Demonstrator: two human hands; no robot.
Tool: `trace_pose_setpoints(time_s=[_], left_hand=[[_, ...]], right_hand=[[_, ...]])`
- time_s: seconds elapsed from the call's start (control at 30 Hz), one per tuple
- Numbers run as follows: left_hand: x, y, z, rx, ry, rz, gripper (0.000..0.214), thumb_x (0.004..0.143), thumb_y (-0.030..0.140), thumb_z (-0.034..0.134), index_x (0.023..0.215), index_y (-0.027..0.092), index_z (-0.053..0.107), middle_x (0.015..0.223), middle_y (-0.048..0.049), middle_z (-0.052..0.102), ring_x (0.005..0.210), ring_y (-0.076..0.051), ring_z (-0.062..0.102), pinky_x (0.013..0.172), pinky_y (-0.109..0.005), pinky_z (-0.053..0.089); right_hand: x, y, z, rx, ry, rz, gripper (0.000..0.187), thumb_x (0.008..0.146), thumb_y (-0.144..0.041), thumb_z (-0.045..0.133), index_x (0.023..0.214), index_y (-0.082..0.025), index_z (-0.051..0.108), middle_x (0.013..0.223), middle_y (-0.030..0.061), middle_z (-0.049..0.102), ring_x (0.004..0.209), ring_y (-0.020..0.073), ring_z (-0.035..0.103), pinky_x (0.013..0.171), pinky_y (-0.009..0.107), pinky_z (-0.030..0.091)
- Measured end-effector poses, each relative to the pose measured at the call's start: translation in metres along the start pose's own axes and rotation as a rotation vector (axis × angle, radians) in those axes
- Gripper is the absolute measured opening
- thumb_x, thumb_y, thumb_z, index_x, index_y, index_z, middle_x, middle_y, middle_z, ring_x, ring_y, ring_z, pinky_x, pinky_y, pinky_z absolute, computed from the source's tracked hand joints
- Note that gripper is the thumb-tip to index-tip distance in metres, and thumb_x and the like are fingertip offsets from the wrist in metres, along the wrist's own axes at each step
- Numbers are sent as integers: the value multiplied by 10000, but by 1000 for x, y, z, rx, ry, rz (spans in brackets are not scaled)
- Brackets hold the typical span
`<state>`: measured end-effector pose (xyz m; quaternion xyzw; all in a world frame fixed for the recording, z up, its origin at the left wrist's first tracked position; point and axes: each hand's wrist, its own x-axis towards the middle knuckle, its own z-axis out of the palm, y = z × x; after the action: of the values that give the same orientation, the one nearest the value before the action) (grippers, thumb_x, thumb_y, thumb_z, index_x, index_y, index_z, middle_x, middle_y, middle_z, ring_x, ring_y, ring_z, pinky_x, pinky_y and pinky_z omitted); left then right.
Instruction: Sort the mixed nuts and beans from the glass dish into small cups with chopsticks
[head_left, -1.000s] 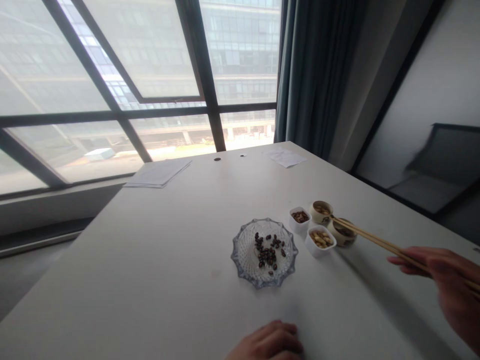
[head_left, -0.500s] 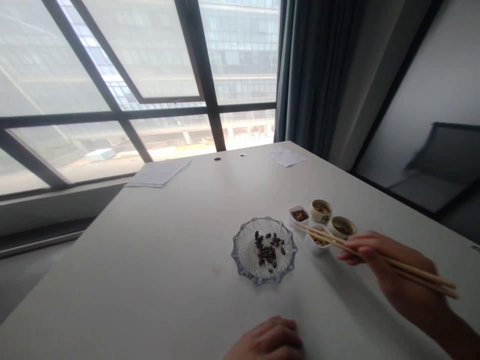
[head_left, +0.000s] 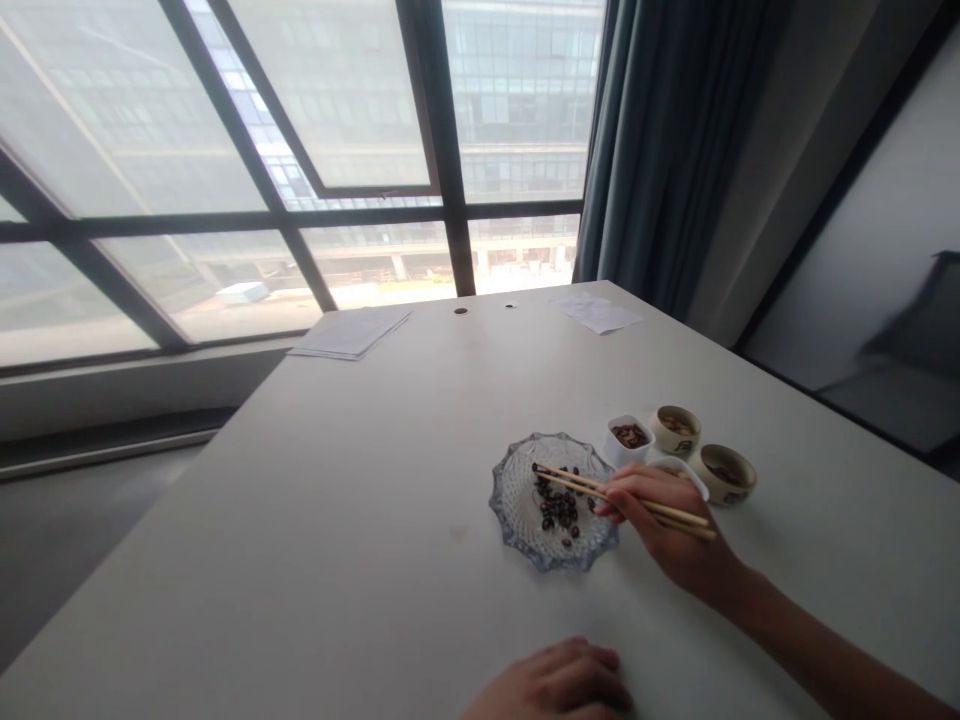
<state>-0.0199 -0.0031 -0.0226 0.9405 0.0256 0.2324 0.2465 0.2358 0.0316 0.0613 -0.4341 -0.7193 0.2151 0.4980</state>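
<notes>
My right hand (head_left: pixel 667 525) is closed around a pair of wooden chopsticks (head_left: pixel 637 507). Their tips reach into a scalloped clear glass dish (head_left: pixel 512 535) and touch a dark bean-like piece (head_left: pixel 535 468) at the upper left of the pile. Several shiny dark brown pieces (head_left: pixel 559 508), like beans or seeds, lie scattered in that dish. At the bottom edge my left hand (head_left: pixel 559 682) rests on the table in front of the dish, fingers curled together, nothing visible in them. Part of a white bowl (head_left: pixel 697 478) shows behind my right hand, its contents mostly hidden.
Behind the hand stand a small white bowl (head_left: pixel 619 452) of brown dried bits and two cream cups (head_left: pixel 679 440), (head_left: pixel 739 490) with contents. Papers (head_left: pixel 352 333) lie at the white table's (head_left: pixel 337 500) far left, another sheet (head_left: pixel 600 312) at its far right. Windows and a curtain (head_left: pixel 645 150) border the back.
My right hand has moved left with the chopsticks, from over the white bowl to the glass dish. My left hand stays on the table. The view has shifted slightly left.
</notes>
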Motion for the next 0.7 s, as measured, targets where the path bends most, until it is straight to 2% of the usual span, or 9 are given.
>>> trace_pose_setpoints(time_s=[0.3, 0.5, 0.6, 0.7], left_hand=[[3, 3, -2, 12, 3, -16, 165, 1138, 288, 600, 1221, 156, 655, 1209, -108, 790, 1343, -204, 672, 1245, -248, 422], [5, 6, -8, -1, -22, -24, 170, 1108, 271, 660, 1234, 157, 651, 1226, -111, 783, 1359, -208, 662, 1255, -255, 414], [5, 7, -10, -30, -27, -29, 179, 1108, 283, 659, 1242, 164, 643, 1222, -110, 777, 1350, -201, 662, 1261, -255, 408], [5, 9, -13, -64, -36, -35, 180, 1124, 303, 631, 1250, 175, 640, 1224, -112, 769, 1348, -205, 663, 1263, -265, 405]], right_hand=[[-7, -8, 2, 36, 29, 7, 246, 1067, -261, 632, 895, -228, 806, 873, 67, 779, 740, 184, 760, 638, 281, 640], [-8, -9, 4, 20, 117, -1, 265, 1064, -257, 631, 900, -233, 838, 866, 71, 802, 758, 199, 780, 624, 284, 661], [-15, -22, -13, -23, 213, -40, 232, 1049, -228, 651, 932, -259, 850, 888, 55, 822, 784, 212, 802, 665, 304, 680], [-37, -41, -53, -152, 416, 12, 176, 1035, -242, 675, 1014, -282, 845, 948, 44, 836, 784, 230, 822, 734, 340, 698]])
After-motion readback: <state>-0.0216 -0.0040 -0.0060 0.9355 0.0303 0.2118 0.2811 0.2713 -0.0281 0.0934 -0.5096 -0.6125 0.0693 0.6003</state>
